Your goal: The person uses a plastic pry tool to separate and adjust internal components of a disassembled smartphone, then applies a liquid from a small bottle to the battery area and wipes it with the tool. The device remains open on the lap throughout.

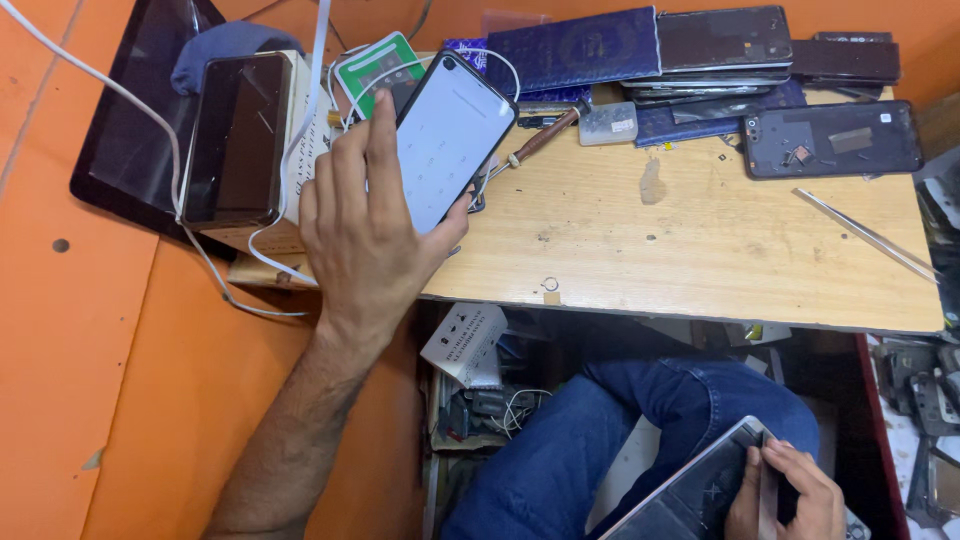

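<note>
Lit white-screened phone (452, 138) tilted above the left end of the wooden bench (700, 250), left hand (365, 215) in a closed grip around it, right hand (790, 490) closed on a dark tablet (690, 490) over the jeans-clad knee (640, 420), opened phone back (830, 138) and tweezers (865, 233) lying well to the right

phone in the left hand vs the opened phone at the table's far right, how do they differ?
The phone in the left hand has a lit, pale screen facing up; the opened phone is dark, with its inner parts exposed. The left hand holds the first tilted off the wooden table; the second lies flat on it, untouched. The first has a white cable beside it; the second shows none. Both are slim rectangles with rounded corners.
</note>
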{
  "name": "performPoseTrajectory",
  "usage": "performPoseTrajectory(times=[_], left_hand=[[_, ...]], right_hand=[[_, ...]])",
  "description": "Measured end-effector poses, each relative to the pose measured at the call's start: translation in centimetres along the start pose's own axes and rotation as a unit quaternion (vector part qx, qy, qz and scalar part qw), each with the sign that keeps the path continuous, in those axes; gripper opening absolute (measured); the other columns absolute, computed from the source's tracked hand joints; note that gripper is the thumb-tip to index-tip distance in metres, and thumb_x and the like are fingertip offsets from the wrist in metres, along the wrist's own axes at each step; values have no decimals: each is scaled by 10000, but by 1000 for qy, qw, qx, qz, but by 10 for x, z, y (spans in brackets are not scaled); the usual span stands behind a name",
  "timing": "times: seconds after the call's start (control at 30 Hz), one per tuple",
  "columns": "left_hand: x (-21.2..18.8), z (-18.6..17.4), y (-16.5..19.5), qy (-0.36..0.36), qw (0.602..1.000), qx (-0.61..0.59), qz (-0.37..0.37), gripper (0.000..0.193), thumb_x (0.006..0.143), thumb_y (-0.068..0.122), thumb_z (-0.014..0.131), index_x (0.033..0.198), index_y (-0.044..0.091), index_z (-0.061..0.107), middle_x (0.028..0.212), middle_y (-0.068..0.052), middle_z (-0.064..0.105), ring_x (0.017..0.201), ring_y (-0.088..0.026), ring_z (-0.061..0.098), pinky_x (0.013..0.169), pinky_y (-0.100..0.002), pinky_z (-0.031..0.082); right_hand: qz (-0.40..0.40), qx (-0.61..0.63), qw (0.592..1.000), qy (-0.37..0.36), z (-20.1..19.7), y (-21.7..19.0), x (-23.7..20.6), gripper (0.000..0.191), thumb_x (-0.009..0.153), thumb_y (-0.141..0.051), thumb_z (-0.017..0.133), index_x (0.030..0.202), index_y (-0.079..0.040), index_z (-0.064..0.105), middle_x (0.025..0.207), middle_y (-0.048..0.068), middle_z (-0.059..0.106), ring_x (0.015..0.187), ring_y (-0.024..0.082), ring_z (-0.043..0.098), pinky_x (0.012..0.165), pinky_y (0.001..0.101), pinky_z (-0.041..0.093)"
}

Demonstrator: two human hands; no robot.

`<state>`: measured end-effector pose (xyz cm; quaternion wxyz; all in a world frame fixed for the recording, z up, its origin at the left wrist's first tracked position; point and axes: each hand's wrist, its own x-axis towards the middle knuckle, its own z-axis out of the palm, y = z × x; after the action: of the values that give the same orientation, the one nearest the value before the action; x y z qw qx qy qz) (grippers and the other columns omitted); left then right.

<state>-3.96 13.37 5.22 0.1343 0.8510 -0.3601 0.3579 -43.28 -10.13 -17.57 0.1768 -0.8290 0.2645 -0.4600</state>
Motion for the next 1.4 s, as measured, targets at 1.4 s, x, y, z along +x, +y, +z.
performPoseTrajectory(times=[1.4], left_hand=[[45, 69, -26, -200, 965, -21, -167, 803, 803, 518, 800, 1245, -125, 612, 1219, -237, 537, 1184, -387, 533, 865, -572, 492]], right_hand=[[24, 5, 999, -37, -13, -30, 20, 171, 1006, 2, 812, 1049, 45, 652, 1140, 193, 718, 1134, 311, 721, 1126, 399, 555]])
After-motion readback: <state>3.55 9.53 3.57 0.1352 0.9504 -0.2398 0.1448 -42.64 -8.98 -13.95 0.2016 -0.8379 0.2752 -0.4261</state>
